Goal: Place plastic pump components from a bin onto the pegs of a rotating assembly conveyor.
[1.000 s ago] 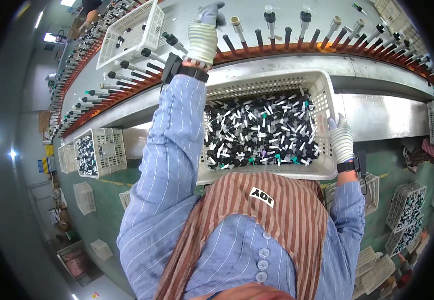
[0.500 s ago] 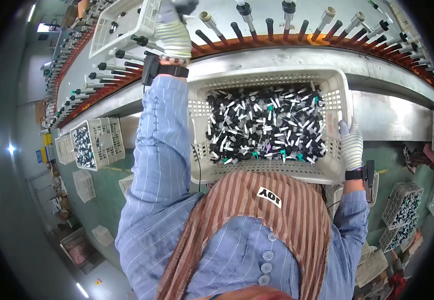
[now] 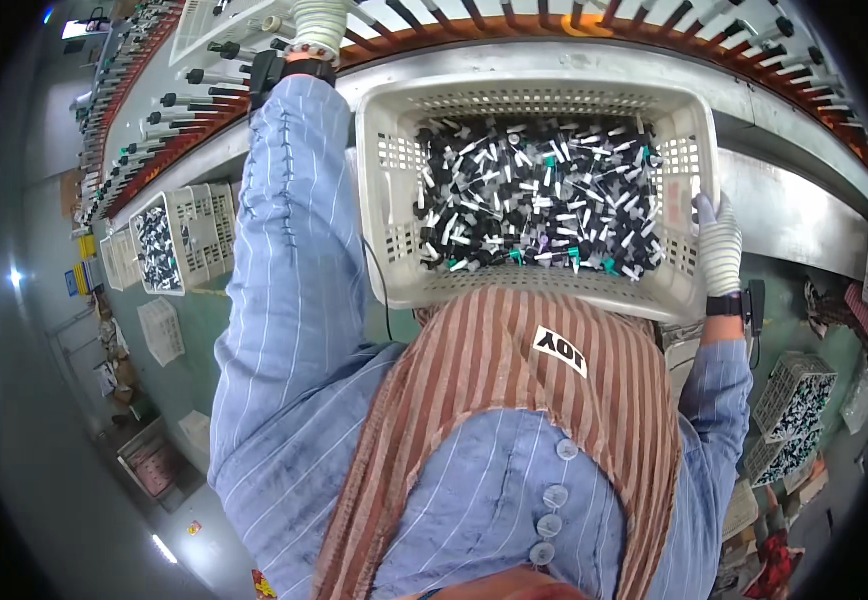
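A large white plastic basket (image 3: 391, 170) stands before me against the metal bench edge. It holds a thick layer of small parts (image 3: 539, 200) in black and white, with a few green ones and a purple one among them. At its right side, my right hand (image 3: 720, 245), in a striped knit glove, grips the rim. My left hand (image 3: 317, 22), gloved alike, reaches far forward over the bench at the upper left, beside another white basket (image 3: 216, 28). The picture's top edge cuts off its fingers, so what they hold or touch is hidden.
A curved orange-brown track (image 3: 444, 30) carries a row of upright rods and holders along the bench. On the left is a crate of similar parts (image 3: 157, 250); stacked crates (image 3: 794, 410) of such parts stand at the lower right. A metal ledge (image 3: 784, 200) runs to the right.
The basket and bench sit higher in the picture as the view has shifted. My left hand has gone up and left, its fingers now out of the picture. The right hand stays at the rim.
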Demonstrator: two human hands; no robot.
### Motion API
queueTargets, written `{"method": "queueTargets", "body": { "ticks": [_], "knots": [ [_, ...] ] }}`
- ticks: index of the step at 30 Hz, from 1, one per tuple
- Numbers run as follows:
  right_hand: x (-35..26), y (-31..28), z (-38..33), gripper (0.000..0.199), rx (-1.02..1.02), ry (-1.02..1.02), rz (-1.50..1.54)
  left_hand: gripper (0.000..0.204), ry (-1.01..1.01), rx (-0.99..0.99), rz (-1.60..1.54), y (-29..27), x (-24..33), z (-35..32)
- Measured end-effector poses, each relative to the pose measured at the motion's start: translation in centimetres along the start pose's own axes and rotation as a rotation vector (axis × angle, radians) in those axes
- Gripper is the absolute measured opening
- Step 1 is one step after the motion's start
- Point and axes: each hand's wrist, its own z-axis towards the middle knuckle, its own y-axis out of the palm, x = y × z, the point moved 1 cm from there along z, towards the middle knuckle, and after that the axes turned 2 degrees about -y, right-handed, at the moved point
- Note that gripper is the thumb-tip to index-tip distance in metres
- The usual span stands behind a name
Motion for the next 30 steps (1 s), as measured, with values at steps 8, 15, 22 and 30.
{"method": "queueTargets", "body": {
  "ticks": [8,15,22,30],
  "knots": [
    [1.1,0.7,-0.2,0.054,0.064,-0.075,0.104,0.036,0.354,-0.074,0.386,1.8,8.6,-16.8],
    [1.4,1.2,-0.2,0.051,0.092,-0.116,-0.006,0.015,0.221,-0.732,-0.064,16.3,10.8,-39.6],
    [-0.1,0.1,-1.4,0.05,0.036,-0.012,0.089,0.02,0.291,-0.972,-0.154,11.2,15.7,-33.2],
    [0.0,0.0,-0.7,0.056,-0.007,0.028,0.094,0.037,-0.339,-0.117,-0.769,0.0,24.3,-9.0]
  ]
}}
